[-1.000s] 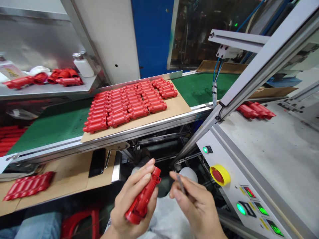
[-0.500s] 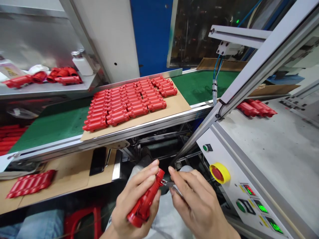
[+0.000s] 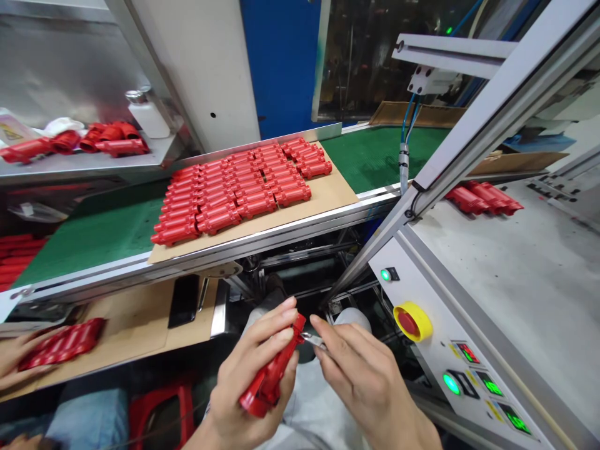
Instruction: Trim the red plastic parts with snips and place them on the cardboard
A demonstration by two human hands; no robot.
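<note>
Clasping a red part (image 3: 275,370) aslant in the left hand (image 3: 241,374), with its upper end jutting just beyond the grip and its lower end showing beneath. Pinching a tool (image 3: 313,339) in the right hand (image 3: 368,378), with its tip right at the part's upper end.

Bare fingers (image 3: 276,319), bare wrists (image 3: 416,426), pale grey clothing (image 3: 310,395), dark shoe (image 3: 275,285)

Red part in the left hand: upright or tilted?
Tilted: in the left hand, the red part slants, its upper end leaning right, toward the metal tool in the right hand.
</note>
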